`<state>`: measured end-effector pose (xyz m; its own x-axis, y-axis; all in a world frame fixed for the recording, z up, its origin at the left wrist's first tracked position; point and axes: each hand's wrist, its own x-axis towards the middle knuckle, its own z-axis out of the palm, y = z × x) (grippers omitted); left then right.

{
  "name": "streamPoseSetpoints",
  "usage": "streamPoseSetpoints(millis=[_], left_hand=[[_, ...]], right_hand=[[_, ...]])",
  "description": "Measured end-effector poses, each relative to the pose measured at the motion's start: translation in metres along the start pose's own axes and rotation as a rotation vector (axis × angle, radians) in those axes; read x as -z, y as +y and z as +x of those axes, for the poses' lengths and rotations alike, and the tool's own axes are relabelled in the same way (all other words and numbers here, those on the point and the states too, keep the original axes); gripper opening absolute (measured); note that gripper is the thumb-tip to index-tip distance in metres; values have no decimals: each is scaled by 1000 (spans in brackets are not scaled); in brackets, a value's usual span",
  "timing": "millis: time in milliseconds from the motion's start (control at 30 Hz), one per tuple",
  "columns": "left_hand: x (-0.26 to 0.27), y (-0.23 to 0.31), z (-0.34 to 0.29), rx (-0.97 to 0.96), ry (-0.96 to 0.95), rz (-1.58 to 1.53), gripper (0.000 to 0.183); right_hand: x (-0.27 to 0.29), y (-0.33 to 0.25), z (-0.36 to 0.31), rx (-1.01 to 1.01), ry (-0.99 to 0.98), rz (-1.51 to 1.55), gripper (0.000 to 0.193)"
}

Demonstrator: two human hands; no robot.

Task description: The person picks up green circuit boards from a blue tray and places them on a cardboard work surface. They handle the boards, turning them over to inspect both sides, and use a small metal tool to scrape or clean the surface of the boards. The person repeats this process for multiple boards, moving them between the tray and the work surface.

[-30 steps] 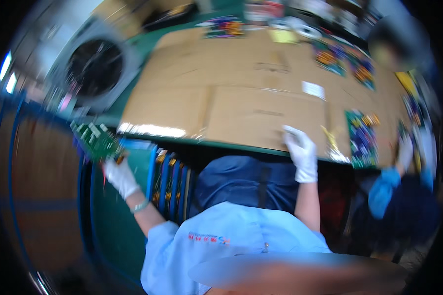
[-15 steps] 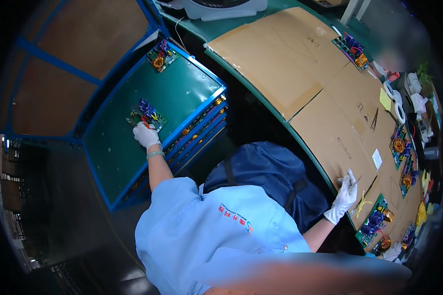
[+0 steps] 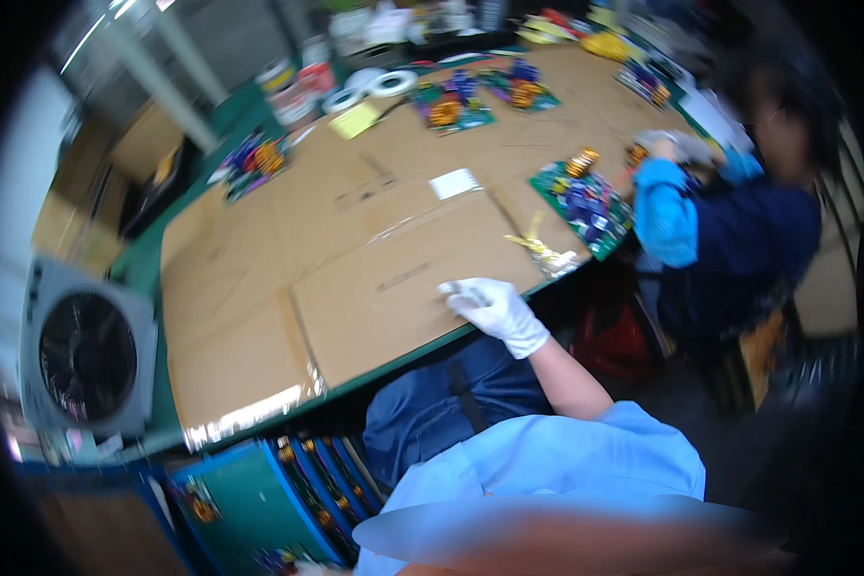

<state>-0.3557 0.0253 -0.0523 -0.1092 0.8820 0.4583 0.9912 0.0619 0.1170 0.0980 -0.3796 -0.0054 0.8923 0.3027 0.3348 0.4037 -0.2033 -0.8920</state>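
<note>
My white-gloved right hand [image 3: 497,313] hovers over the near edge of the cardboard-covered bench, its fingers drawn together in a pinch. Whatever lies between those fingertips is too small and blurred to name. At the bottom edge my left hand [image 3: 314,568] barely shows, its fingers hidden. Beside it is a circuit board [image 3: 280,561] with purple parts, partly cut off, on the green top of a blue-framed rack [image 3: 250,499]. Another circuit board [image 3: 199,501] with a copper coil sits farther left on that rack. Right of my right hand lies a large green circuit board [image 3: 586,206].
A co-worker's blue sleeve [image 3: 664,213] reaches onto the bench at right, gloved hands by a board. More circuit boards [image 3: 451,104] line the cardboard's [image 3: 259,278] far side, near tape rolls [image 3: 392,84]. A grey fan [image 3: 88,355] stands at left. Yellow ties [image 3: 538,248] lie near the edge.
My view has swung right toward the bench, bringing the co-worker into sight. My left hand, earlier fully visible at the board on the rack, is now almost out of the picture.
</note>
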Motion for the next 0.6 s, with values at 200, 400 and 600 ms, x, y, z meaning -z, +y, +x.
streamPoseSetpoints(millis=[200, 400, 600], left_hand=[[13, 135, -42, -445, -206, -453, 31], [46, 219, -93, -742, -505, -739, 31], [61, 256, -125, -890, -746, -891, 30]], right_hand=[[4, 5, -9, 223, 68, -185, 30], [0, 2, -9, 206, 71, -152, 19], [-2, 7, -9, 207, 100, -135, 24]])
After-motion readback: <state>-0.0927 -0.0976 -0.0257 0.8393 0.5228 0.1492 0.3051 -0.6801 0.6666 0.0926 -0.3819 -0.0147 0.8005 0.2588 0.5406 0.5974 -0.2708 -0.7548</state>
